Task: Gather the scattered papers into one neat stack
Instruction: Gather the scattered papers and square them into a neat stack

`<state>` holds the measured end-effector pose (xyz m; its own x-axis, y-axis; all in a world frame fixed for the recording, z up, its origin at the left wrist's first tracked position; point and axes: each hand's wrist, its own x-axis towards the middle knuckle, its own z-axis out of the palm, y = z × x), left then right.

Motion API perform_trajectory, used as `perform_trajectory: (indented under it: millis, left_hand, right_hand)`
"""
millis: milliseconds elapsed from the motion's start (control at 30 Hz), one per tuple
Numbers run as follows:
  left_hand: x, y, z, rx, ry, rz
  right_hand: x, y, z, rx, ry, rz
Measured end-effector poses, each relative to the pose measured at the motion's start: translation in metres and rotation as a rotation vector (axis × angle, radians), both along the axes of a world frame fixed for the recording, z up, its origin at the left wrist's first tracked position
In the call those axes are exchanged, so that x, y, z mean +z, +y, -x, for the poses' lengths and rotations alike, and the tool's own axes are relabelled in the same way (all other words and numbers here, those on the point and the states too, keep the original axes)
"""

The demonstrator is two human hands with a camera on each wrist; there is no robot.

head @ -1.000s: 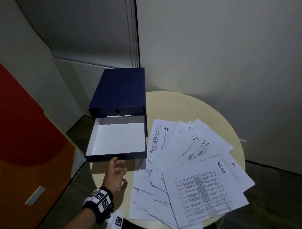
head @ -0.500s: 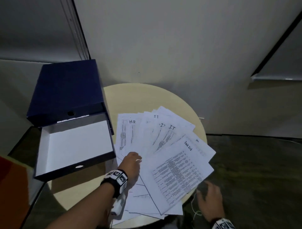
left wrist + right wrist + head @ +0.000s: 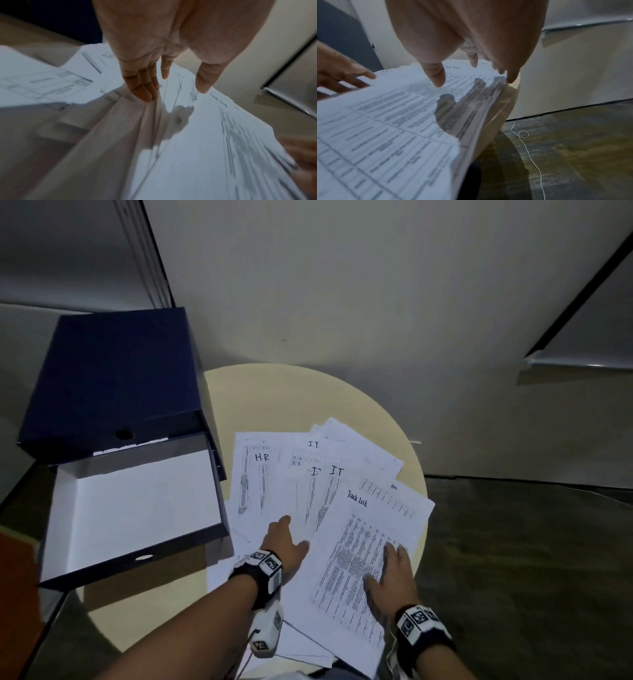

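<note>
Several printed white papers [image 3: 308, 484] lie fanned out across the right half of a round cream table [image 3: 294, 398]. Headings read "HR", "IT" and "Task List". The "Task List" sheet [image 3: 363, 563] lies on top nearest me. My left hand [image 3: 286, 539] is over the middle of the fan with its fingers straight, fingertips [image 3: 145, 94] near the paper. My right hand [image 3: 390, 573] hovers flat over the "Task List" sheet [image 3: 402, 121], fingers [image 3: 436, 75] spread and straight, casting a shadow on it. Neither hand holds a sheet.
A dark blue file box [image 3: 113, 378] stands on the table's left side with its white-lined drawer [image 3: 137, 501] pulled out toward me. A wall runs close behind the table. Dark floor with a thin white cord [image 3: 527, 148] lies to the right.
My left hand has moved from the drawer front to the fanned papers. My right hand has come up from beside the table to above the "Task List" sheet.
</note>
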<state>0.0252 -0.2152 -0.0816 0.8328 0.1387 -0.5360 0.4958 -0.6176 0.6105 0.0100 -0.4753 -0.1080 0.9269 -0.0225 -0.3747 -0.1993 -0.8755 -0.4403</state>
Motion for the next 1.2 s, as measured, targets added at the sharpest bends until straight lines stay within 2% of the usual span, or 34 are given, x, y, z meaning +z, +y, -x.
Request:
perform_trajectory:
  millis: [100, 200, 267, 367, 467, 567, 633, 700, 867, 1033, 1133, 1200]
  left_hand:
    - [0.002, -0.009, -0.011, 0.093, 0.121, 0.148]
    - [0.001, -0.013, -0.012, 0.226, 0.112, 0.195]
    - [0.004, -0.012, -0.008, 0.247, 0.120, 0.185]
    - [0.011, -0.009, -0.001, 0.217, 0.030, 0.137]
    - [0.024, 0.003, 0.003, 0.314, -0.092, 0.179]
    - [0.031, 0.019, 0.005, 0.398, -0.210, 0.256]
    - [0.042, 0.026, 0.005, 0.419, -0.293, 0.341]
    - [0.053, 0.030, 0.004, 0.428, -0.333, 0.388]
    - [0.065, 0.031, 0.001, 0.424, -0.405, 0.397]
    - [0.075, 0.023, -0.008, 0.408, -0.472, 0.413]
    - [0.077, 0.020, -0.014, 0.418, -0.442, 0.467]
    - [0.080, 0.019, -0.021, 0.364, -0.461, 0.428]
  right_hand:
    - [-0.005, 0.010, -0.007, 0.115, 0.047, -0.023]
    - [-0.004, 0.024, -0.008, 0.196, 0.038, -0.187]
    - [-0.005, 0.026, -0.010, 0.174, 0.003, -0.293]
    - [-0.005, 0.020, -0.013, -0.012, -0.148, -0.335]
    - [-0.004, 0.010, -0.020, -0.265, -0.204, -0.392]
    - [0.007, 0.005, -0.033, -0.496, -0.096, -0.652]
    - [0.023, 0.004, -0.042, -0.555, -0.029, -0.879]
    - [0.044, 0.007, -0.048, -0.509, 0.032, -1.007]
    - [0.068, 0.006, -0.062, -0.294, 0.017, -0.955]
    - [0.080, 0.012, -0.063, -0.386, 0.065, -1.057]
    - [0.085, 0.022, -0.058, -0.319, 0.052, -1.146]
    - [0.098, 0.032, -0.053, -0.312, 0.010, -1.159]
